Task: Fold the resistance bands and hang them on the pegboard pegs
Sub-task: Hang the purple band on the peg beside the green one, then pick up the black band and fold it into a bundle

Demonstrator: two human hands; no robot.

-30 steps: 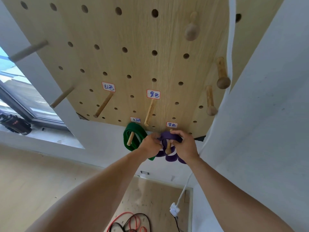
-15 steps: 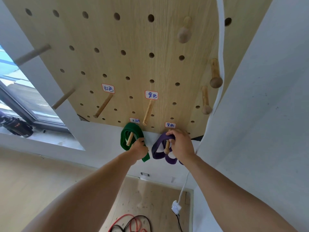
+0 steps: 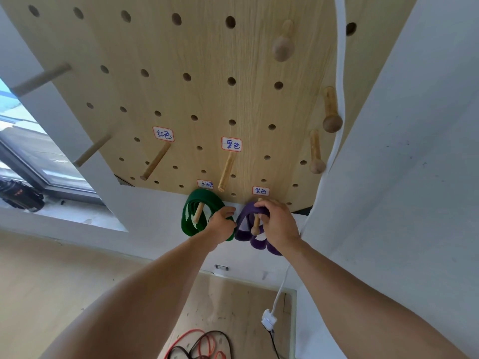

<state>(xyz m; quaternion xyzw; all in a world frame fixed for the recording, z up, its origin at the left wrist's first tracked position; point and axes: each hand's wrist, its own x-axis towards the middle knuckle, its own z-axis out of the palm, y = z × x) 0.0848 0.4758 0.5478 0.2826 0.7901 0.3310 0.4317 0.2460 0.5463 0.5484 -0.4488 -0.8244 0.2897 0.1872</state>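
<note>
Purple band: the folded purple band (image 3: 247, 226) hangs in loops on the peg (image 3: 256, 224) under the lower-right label of the pegboard (image 3: 207, 99); right hand (image 3: 278, 224) curls its fingers over the top of it
Green band: looped on the next peg to the left; left hand (image 3: 220, 225) grips its right edge
Just changed: 1 second ago both hands worked the purple band; the left has since moved across to the green one, which suggests the purple is seated and 2 bands are now hung
Still to do: red and black bands (image 3: 202, 345) lie on the floor below the pegboard; 2 labelled pegs above stand bare
Room: wooden pegboard on a white wall, window to its left, pale wood floor, a white cable (image 3: 339, 99) running down its right edge
</note>
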